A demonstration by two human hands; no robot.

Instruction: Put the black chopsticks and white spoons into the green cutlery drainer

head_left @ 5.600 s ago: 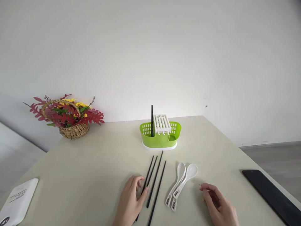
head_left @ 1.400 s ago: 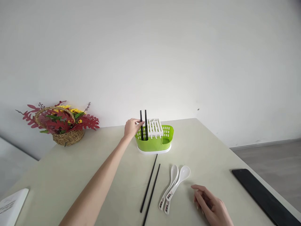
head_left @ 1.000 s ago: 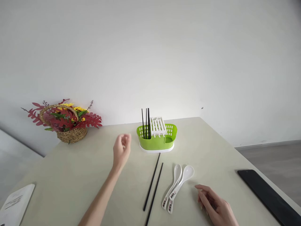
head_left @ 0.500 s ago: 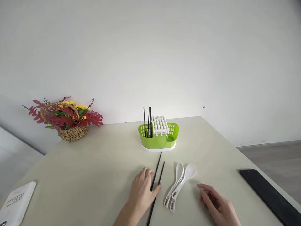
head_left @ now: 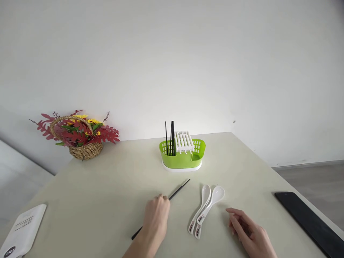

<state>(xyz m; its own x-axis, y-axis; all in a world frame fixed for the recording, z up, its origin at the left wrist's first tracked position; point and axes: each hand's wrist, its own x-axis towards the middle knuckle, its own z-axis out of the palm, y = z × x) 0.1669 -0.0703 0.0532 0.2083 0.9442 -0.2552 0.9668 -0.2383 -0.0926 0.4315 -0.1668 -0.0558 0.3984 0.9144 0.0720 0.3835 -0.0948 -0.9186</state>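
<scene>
My left hand point(head_left: 158, 212) is closed around black chopsticks point(head_left: 177, 190) close to the tabletop. They slant from lower left to upper right, and the hand hides their middle. To their right lie two white spoons point(head_left: 209, 206), overlapping, bowls pointing away and printed handles toward me. My right hand point(head_left: 245, 229) rests right of the spoons with its fingers loosely curled and apart, holding nothing. Beyond the hands stands a green cutlery basket point(head_left: 180, 163) on a white base, with several black chopsticks upright in its left compartment and a white slotted rack point(head_left: 184, 142) at its middle.
A wicker basket of artificial flowers point(head_left: 86, 150) stands at the back left by the wall. A white box-like object point(head_left: 25, 225) lies at the left edge. Near the right table edge lies a long black phone-like slab point(head_left: 306, 220).
My left hand has closed on the two chopsticks, which lay apart before. They are now together and turned to a flatter slant. My right hand has hardly moved.
</scene>
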